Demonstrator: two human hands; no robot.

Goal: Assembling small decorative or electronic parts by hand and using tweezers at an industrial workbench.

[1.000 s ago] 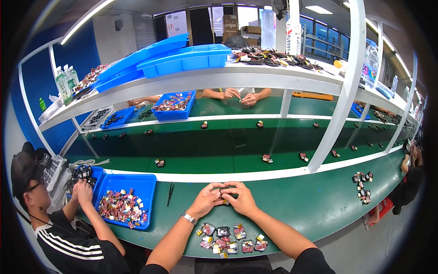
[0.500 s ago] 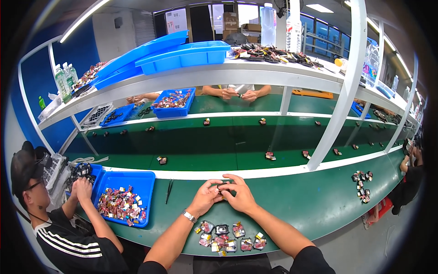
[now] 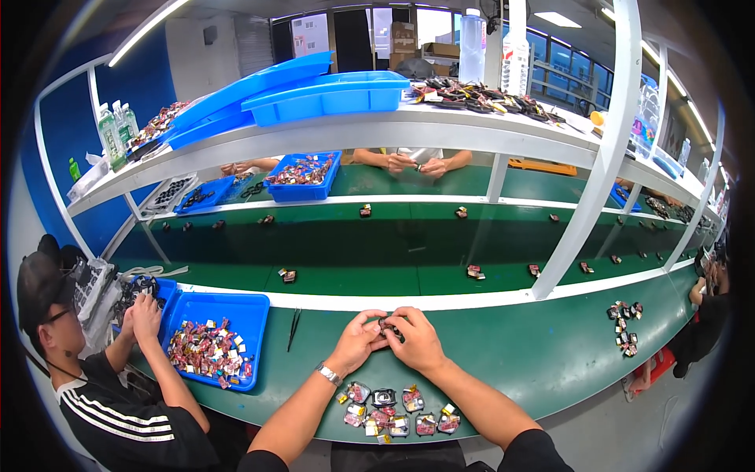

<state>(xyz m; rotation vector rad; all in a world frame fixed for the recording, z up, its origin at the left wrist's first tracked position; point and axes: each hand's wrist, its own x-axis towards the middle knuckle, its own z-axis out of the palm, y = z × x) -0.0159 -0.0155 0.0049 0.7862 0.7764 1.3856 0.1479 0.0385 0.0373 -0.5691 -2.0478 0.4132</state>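
Both hands meet over the green bench, fingertips pinched together on one small dark part [image 3: 388,325]. The left hand [image 3: 358,342] closes on it from the left, thumb and forefinger curled in; the right hand [image 3: 417,340] closes from the right, its fingers partly covering the piece. The part sits between the two sets of fingertips, raised just off the bench as far as can be told, and too hidden to give its long axis. Neither hand is clearly nearer: they share it about evenly.

Nearer the body than the grip, between the forearms, lies a cluster of like parts [image 3: 397,409], some with red and yellow bits. Left of the grip lie black tweezers [image 3: 292,329], pointing away from the body, and beyond them a blue tray [image 3: 253,315] of more parts, where a neighbour's hands [image 3: 143,311] work. Well to the right sits another small heap [image 3: 625,326].
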